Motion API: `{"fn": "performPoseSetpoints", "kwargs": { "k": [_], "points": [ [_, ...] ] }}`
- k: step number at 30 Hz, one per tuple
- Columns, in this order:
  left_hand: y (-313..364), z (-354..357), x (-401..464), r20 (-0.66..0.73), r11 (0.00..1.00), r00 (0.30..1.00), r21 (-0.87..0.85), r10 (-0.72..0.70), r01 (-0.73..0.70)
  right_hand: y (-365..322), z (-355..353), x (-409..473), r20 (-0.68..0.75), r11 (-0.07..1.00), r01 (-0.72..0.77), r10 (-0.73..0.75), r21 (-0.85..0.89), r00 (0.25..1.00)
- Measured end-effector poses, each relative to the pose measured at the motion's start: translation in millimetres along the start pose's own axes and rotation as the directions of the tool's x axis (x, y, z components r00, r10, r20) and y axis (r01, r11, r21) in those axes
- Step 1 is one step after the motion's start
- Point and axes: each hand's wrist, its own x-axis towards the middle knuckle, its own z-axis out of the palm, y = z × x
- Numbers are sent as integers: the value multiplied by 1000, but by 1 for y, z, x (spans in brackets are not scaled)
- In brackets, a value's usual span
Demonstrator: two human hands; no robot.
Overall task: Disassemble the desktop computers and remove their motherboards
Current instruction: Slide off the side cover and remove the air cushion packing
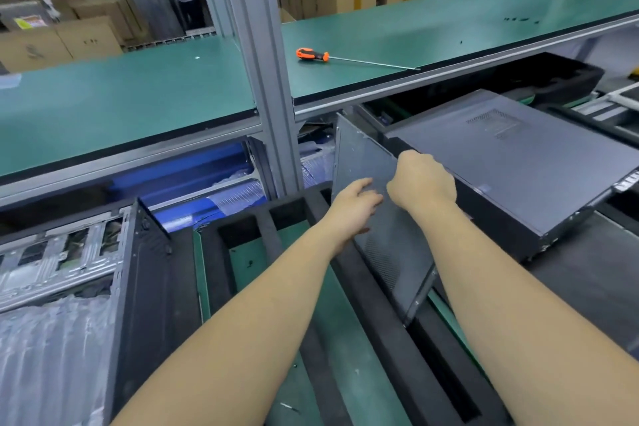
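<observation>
- Dark grey metal, the side panel (377,204) stands tilted on edge at centre frame, its lower corner down among the black foam slots (242,235).
- Your left hand (356,199) lies flat on the panel's face, fingers released and straight.
- Your right hand (420,178) is curled over the panel's upper edge, gripping it.
- At 3 o'clock from the panel, a closed computer case (511,162) lies on its side, touching it.
- At 9 o'clock, an opened chassis (86,263) shows bare steel.
- At 12 o'clock, an orange-handled screwdriver (313,55) rests on the green shelf (138,86).
</observation>
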Motion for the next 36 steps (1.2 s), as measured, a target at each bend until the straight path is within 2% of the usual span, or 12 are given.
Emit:
{"fn": "performPoseSetpoints", "kwargs": {
  "k": [4,8,11,14,16,19,23,26,29,32,34,36],
  "points": [
    [-6,3,4,-91,1000,996,10,20,-19,17,7,11,0,998,-63,63,-28,998],
    [-12,-5,-1,-126,992,987,86,102,-91,24,24,4,-66,981,-82,72,-177,995],
    [-17,-21,-13,-188,969,964,198,187,-149,5,28,-8,-220,980,13,-58,-199,974],
    [-26,-65,-36,-308,871,877,444,369,-211,-32,42,-30,-278,962,222,-259,-160,925],
    [-34,-106,-59,-354,803,832,571,428,-170,-61,59,-52,-216,942,323,-334,-87,917],
    [-56,-174,-106,-442,769,786,636,432,-65,-103,90,-91,-60,918,396,-394,16,917],
    [-99,-251,-182,-552,768,722,639,417,45,-138,136,-153,276,937,267,-324,225,905],
    [-135,-290,-240,-576,727,704,675,414,125,-153,170,-208,384,944,240,-313,227,869],
    [-168,-324,-288,-544,622,724,756,424,203,-181,190,-259,282,918,208,-309,336,908],
    [-195,-354,-327,-481,535,802,807,354,248,-220,183,-290,-20,809,225,-256,543,966],
    [-208,-365,-344,-393,477,855,855,337,205,-245,167,-298,-204,775,387,-329,499,922],
    [-213,-367,-352,-313,442,878,887,363,134,-269,155,-302,-223,718,573,-530,396,818]
  ]
}}
